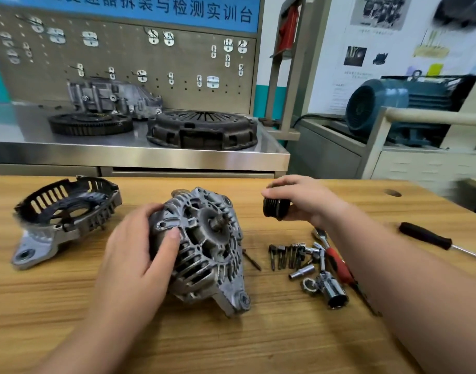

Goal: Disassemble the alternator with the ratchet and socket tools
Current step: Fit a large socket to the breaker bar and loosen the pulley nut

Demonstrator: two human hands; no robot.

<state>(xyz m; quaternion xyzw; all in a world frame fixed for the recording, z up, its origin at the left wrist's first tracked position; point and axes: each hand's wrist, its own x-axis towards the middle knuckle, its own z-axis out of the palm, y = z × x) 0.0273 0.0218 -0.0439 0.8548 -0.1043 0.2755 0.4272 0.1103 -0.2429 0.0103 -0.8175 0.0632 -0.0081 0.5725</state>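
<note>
Alternator (204,249): lying tilted on the bench (231,341), being gripped at its left edge by the curled fingers of the left hand (139,252). Being held just right of the alternator, in the curled fingers of the right hand (301,198): grooved pulley (275,207). Lying farther right: ratchet (337,261) and sockets (301,272).

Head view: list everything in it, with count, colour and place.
alternator: 1, grey, table centre
pulley: 1, black, held above table
end cover: 1, black and silver, table left
ratchet: 1, red handle, table right
sockets and bits: several, silver and dark, beside ratchet
screwdriver: 1, black handle, far right
clutch cover: 1, dark, steel bench behind
toothed ring: 1, dark, bench left
motor: 1, blue, back right
left hand: 1, grips alternator
right hand: 1, holds pulley
</note>
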